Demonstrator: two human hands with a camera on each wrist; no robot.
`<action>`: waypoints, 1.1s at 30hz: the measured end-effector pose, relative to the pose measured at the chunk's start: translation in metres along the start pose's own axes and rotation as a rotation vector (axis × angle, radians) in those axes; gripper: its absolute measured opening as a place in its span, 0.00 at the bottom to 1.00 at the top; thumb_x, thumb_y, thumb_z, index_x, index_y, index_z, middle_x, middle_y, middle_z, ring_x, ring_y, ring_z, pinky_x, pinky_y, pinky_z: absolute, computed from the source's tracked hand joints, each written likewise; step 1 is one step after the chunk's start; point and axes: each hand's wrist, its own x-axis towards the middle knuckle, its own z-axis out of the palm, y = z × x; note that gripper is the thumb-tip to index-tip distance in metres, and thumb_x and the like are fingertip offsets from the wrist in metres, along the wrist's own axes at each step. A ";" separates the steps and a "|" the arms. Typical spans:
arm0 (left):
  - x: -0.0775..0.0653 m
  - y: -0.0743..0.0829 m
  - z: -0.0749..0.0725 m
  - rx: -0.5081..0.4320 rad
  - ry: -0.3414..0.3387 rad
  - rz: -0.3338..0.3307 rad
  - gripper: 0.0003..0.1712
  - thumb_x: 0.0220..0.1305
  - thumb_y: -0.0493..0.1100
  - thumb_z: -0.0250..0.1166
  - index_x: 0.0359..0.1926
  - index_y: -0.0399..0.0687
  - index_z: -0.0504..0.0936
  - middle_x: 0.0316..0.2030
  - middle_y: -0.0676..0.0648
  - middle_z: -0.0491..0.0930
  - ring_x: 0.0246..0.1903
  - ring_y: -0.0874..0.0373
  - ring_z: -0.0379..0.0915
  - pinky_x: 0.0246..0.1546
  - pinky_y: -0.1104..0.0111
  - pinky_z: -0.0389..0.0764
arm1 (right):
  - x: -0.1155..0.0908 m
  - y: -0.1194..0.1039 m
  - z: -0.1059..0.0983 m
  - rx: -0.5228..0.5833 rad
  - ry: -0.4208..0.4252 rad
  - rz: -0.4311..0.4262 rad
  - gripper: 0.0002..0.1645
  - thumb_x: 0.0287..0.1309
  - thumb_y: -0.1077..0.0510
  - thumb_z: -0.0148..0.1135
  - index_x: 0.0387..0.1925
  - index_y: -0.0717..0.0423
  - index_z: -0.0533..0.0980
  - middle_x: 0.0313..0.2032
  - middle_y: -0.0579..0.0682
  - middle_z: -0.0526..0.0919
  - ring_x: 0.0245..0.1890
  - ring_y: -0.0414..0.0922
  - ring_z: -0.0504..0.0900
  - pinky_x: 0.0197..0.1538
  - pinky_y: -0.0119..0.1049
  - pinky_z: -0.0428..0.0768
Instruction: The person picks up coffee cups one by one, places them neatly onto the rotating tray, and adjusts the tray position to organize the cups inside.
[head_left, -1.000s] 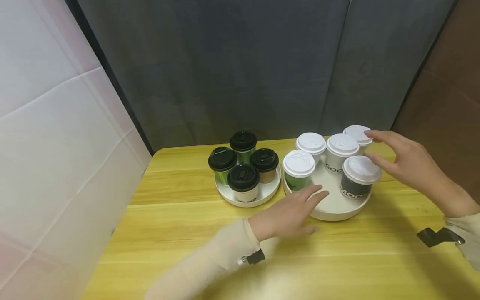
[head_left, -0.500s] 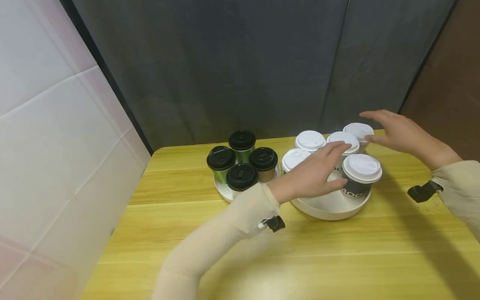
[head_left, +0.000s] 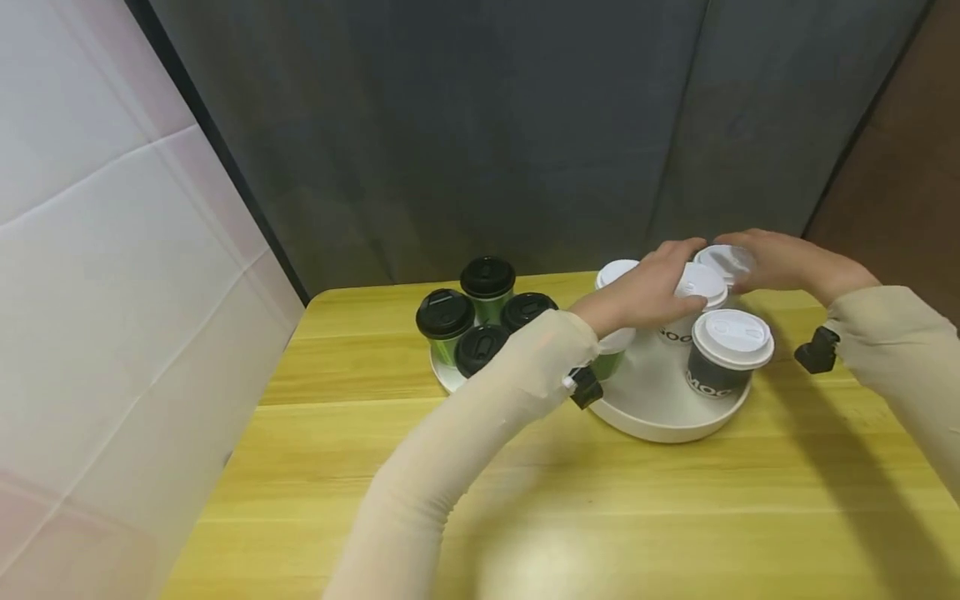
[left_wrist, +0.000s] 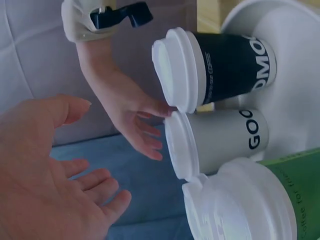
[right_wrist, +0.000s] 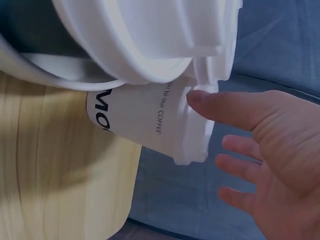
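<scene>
My right hand (head_left: 783, 262) is at the rearmost right paper cup (right_wrist: 140, 120), its thumb against the white lid (right_wrist: 192, 132). The other fingers extend past the lid, with a gap showing in the right wrist view. My left hand (head_left: 645, 292) is held over the white-lidded cups, fingers loosely spread and holding nothing. Close by stand a white cup lettered GOO (left_wrist: 227, 137), a dark grey cup (head_left: 708, 375) and a green cup (head_left: 607, 365). All have white lids and stand on a round off-white tray (head_left: 660, 432). My left hand partly hides the left cups.
Left of the tray, a smaller white plate (head_left: 442, 375) bears several black-lidded cups (head_left: 444, 315), partly covered by my left sleeve (head_left: 480, 442). A dark curtain (head_left: 450, 142) hangs behind the yellow wooden table (head_left: 315, 467). A white panel (head_left: 112, 317) stands on the left.
My left hand has moved up and right from the tray's front to above the cups. My right hand rose slightly, then came left and down to the rear right cup. The cups stay put.
</scene>
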 end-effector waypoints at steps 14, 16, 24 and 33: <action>0.010 -0.006 0.005 0.005 -0.014 -0.083 0.44 0.68 0.55 0.57 0.78 0.52 0.47 0.77 0.52 0.53 0.76 0.61 0.51 0.73 0.74 0.60 | 0.001 0.005 0.013 -0.052 -0.027 0.037 0.36 0.55 0.54 0.69 0.62 0.62 0.67 0.59 0.78 0.71 0.58 0.75 0.72 0.57 0.69 0.72; 0.010 -0.007 0.006 0.006 -0.020 -0.085 0.44 0.69 0.55 0.57 0.78 0.52 0.47 0.77 0.51 0.53 0.76 0.61 0.51 0.73 0.74 0.60 | 0.000 0.005 0.014 -0.046 -0.037 0.063 0.35 0.57 0.53 0.68 0.62 0.61 0.67 0.58 0.78 0.71 0.57 0.74 0.72 0.57 0.68 0.72; 0.013 -0.010 0.010 0.009 -0.022 -0.077 0.44 0.68 0.54 0.57 0.78 0.50 0.48 0.77 0.51 0.54 0.76 0.62 0.51 0.73 0.76 0.59 | -0.002 0.007 0.017 -0.014 -0.024 0.062 0.31 0.59 0.55 0.64 0.59 0.64 0.64 0.54 0.79 0.73 0.52 0.73 0.76 0.53 0.66 0.75; 0.014 -0.011 0.013 0.013 -0.032 -0.081 0.44 0.68 0.53 0.57 0.78 0.50 0.49 0.76 0.51 0.55 0.75 0.62 0.52 0.73 0.77 0.58 | -0.007 0.013 0.019 0.012 -0.029 0.103 0.37 0.63 0.48 0.63 0.62 0.66 0.62 0.56 0.80 0.69 0.55 0.75 0.73 0.55 0.69 0.73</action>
